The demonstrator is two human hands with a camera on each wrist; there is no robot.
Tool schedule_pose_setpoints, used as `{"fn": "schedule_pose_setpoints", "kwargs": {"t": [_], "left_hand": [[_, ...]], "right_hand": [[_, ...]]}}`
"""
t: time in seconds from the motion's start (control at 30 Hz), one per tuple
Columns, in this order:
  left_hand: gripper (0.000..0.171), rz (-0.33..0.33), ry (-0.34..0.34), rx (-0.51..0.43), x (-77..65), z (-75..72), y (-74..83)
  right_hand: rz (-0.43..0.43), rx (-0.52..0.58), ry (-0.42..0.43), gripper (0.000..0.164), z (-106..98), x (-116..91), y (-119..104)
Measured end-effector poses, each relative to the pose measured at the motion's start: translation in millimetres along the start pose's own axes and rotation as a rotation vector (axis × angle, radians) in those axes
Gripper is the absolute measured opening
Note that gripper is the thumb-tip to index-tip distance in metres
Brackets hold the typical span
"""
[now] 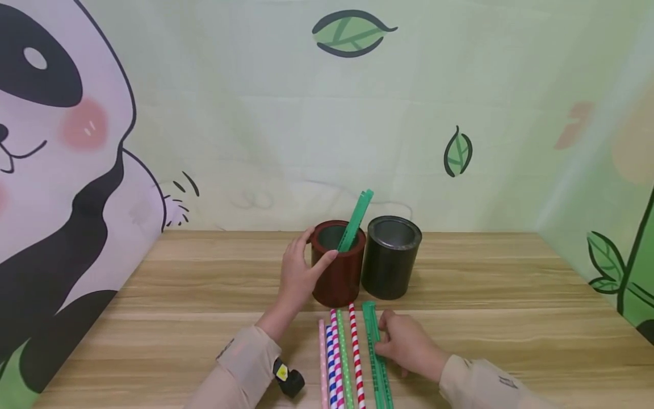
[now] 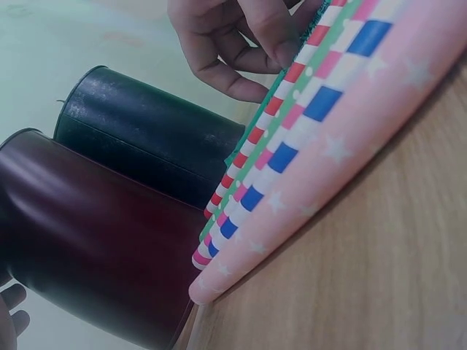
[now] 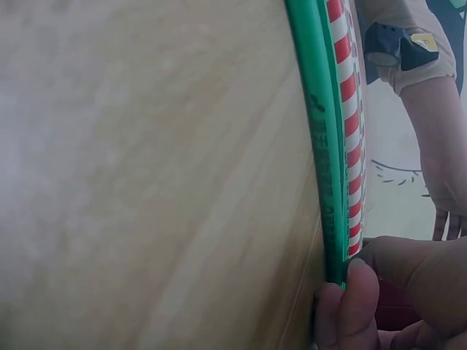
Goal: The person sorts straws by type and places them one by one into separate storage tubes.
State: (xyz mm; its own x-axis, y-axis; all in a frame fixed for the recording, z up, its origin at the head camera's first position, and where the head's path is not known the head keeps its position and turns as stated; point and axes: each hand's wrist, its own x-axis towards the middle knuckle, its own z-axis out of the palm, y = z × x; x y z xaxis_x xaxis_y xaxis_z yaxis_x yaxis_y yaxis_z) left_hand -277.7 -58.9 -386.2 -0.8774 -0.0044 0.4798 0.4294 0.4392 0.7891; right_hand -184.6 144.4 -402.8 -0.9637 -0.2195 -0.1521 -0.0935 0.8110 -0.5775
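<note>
My left hand [image 1: 297, 274] holds a dark red cylindrical holder [image 1: 339, 278] by its rim, thumb in front and fingers on the far left side. A green straw-like stick [image 1: 356, 220] leans out of that holder's mouth. On the table, two slim green sticks with dark lettering [image 1: 377, 363] lie side by side, seen close in the right wrist view [image 3: 325, 153]. The thumb and fingers of my right hand [image 1: 413, 345] pinch at the green sticks near their far end. A black cylindrical holder [image 1: 389, 267] stands just right of the red one.
Left of the green sticks lie patterned straws: red-striped [image 1: 356, 352], green dotted [image 1: 344, 358], magenta-striped [image 1: 335, 346], blue-striped [image 1: 331, 369] and pink with stars [image 2: 339, 149]. A camera [image 1: 290, 382] sits on my left wrist. A printed backdrop [image 1: 255, 113] rises behind the wooden table [image 1: 204, 318].
</note>
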Motion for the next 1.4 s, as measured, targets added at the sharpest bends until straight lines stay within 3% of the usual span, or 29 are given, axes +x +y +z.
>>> {"fn": "schedule_pose_setpoints", "kwargs": {"t": [0.27, 1.2, 1.4], "left_hand": [[0.072, -0.027, -0.015, 0.002, -0.5, -0.6, 1.2], [0.072, -0.016, -0.007, 0.010, 0.6, -0.7, 1.0], [0.072, -0.006, -0.006, 0.009, 0.4, -0.1, 1.6]], "right_hand": [[0.009, -0.029, -0.007, 0.025, 0.7, 1.5, -1.6], [-0.002, -0.058, 0.026, 0.031, 1.0, 1.2, -7.3], [0.035, -0.054, 0.034, 0.029, -2.5, 0.3, -5.8]]}}
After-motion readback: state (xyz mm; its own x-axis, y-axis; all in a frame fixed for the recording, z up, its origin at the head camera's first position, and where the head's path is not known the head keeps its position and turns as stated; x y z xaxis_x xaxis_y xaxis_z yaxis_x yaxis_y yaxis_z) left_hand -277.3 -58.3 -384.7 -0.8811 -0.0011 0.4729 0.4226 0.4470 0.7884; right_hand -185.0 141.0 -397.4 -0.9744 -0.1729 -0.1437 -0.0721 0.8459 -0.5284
